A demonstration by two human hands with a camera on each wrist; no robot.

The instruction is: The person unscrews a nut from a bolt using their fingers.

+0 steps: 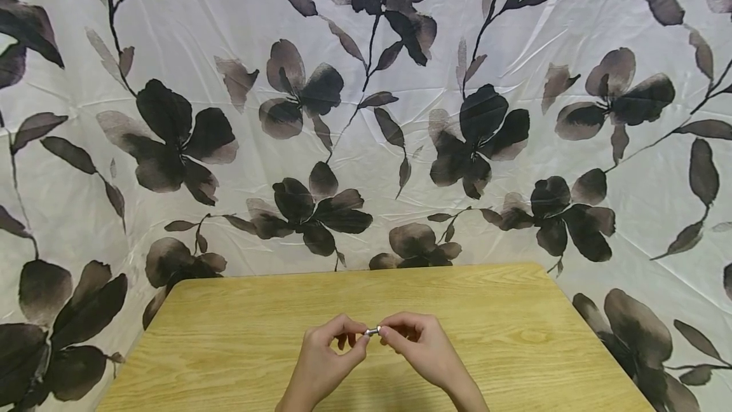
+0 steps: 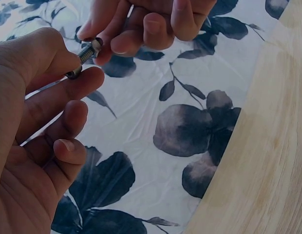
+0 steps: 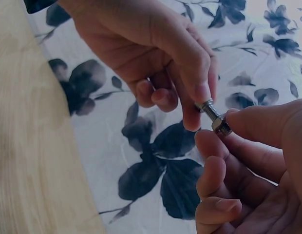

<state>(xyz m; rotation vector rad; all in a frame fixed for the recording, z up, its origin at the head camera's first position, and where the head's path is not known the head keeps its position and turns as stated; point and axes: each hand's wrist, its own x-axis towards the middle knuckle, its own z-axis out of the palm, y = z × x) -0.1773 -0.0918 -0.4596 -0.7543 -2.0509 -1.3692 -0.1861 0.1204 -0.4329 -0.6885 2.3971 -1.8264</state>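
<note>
A small silver bolt [image 1: 373, 331] with a threaded shank is held in the air above the table, between the two hands. My left hand [image 1: 327, 355] pinches its head end between thumb and index finger, the other fingers loosely bent. At the opposite end, a hex nut [image 3: 220, 126] sits around the thread, and bare thread shows between it and the left fingertips. My right hand [image 1: 424, 350] pinches this nut end with thumb and index finger. Fingertips partly hide both ends of the bolt [image 2: 86, 53] in the wrist views.
Below the hands lies a light wood-grain table [image 1: 229, 329] with rounded far corners. Behind and beside it hangs a white cloth [image 1: 354, 145] printed with dark flowers and leaves.
</note>
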